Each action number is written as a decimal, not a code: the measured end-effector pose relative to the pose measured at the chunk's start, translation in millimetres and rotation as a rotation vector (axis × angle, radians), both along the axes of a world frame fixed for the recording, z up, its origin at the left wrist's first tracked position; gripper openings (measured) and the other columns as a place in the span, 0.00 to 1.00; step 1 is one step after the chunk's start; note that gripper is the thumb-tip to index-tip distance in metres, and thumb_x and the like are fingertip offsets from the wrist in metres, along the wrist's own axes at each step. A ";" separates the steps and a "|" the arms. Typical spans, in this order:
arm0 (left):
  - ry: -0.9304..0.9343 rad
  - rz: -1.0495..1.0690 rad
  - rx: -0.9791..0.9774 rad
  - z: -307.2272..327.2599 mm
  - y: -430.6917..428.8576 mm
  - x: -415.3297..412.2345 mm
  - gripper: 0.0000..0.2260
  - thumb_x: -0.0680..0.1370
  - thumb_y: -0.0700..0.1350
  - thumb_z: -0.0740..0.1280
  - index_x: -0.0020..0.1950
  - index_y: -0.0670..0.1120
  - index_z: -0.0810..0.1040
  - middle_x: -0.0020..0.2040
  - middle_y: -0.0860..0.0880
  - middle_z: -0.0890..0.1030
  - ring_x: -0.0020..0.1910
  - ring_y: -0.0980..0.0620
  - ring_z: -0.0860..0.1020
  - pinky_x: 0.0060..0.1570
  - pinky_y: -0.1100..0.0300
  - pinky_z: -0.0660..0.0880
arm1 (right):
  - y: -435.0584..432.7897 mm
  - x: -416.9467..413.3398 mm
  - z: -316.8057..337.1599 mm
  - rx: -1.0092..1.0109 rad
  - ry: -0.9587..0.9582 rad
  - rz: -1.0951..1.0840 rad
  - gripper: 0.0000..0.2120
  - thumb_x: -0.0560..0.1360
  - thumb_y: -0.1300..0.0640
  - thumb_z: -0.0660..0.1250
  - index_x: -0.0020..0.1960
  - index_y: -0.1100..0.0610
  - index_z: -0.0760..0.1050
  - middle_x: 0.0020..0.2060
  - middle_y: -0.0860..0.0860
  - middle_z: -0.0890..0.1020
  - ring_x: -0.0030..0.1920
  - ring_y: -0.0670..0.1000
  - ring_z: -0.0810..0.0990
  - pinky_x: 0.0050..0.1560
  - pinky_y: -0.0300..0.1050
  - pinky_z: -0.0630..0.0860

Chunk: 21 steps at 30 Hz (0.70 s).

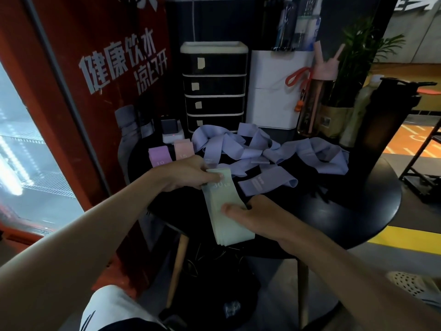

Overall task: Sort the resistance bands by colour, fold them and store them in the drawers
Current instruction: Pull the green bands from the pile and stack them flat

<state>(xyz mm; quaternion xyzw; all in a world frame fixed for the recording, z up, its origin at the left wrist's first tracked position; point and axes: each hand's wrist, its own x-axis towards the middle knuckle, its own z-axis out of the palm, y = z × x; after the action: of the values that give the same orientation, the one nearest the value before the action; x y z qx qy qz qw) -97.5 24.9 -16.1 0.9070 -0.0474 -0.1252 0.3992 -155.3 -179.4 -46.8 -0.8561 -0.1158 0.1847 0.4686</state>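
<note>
Left grip (pixel 188 173) and right grip (pixel 257 218) both pinch the folded mint-green band stack (pixel 222 203) over the black worktop (pixel 358 201), lilac bands (pixel 307 149) loose behind.

Red panel (pixel 100 68): white characters 健康饮水, 凉白开. Purple resistance band (pixel 158 158): 10. Pink resistance band (pixel 182 149): 15. Green resistance band (pixel 223 199): 30 LB.

A tall red panel (pixel 95 68) with white Chinese lettering fills the left side, and beside it a glass door (pixel 28 151) glows with cold white light over wire shelves. The room itself is dim. A round black table (pixel 358 206) stands on wooden legs (pixel 177 266). Behind it are a white box-shaped unit (pixel 272 96) and a potted plant (pixel 358 56). The grey floor (pixel 262 283) carries a yellow stripe (pixel 410 237) and, farther off, orange markings (pixel 415 137).
</note>
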 end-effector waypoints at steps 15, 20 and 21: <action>0.050 0.076 -0.305 -9.8 22.3 -9.0 0.16 0.77 0.39 0.72 0.63 0.45 0.74 0.58 0.45 0.80 0.56 0.51 0.80 0.59 0.54 0.76 | 8.6 -10.4 5.1 0.131 0.078 -0.027 0.16 0.69 0.46 0.75 0.50 0.52 0.73 0.47 0.49 0.80 0.47 0.46 0.80 0.43 0.39 0.77; 0.119 -0.070 -0.403 -14.7 37.7 -16.3 0.15 0.78 0.37 0.70 0.64 0.38 0.77 0.61 0.41 0.81 0.62 0.45 0.79 0.64 0.53 0.75 | 11.8 -10.0 2.5 0.268 0.051 0.019 0.08 0.73 0.59 0.73 0.44 0.50 0.75 0.39 0.45 0.81 0.36 0.39 0.80 0.34 0.31 0.76; 0.133 -0.069 -0.430 -15.6 40.1 -18.2 0.15 0.78 0.37 0.69 0.64 0.37 0.77 0.61 0.41 0.82 0.62 0.45 0.80 0.61 0.55 0.76 | 13.7 -10.0 1.8 0.280 0.046 0.025 0.08 0.73 0.60 0.73 0.45 0.51 0.75 0.40 0.45 0.82 0.36 0.39 0.81 0.35 0.32 0.77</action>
<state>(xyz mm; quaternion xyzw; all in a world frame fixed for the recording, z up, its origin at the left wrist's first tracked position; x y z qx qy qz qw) -115.7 65.0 -31.8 0.7885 -0.0774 -0.1855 0.5812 -165.2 -165.7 -44.9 -0.7764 -0.1404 0.1924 0.5835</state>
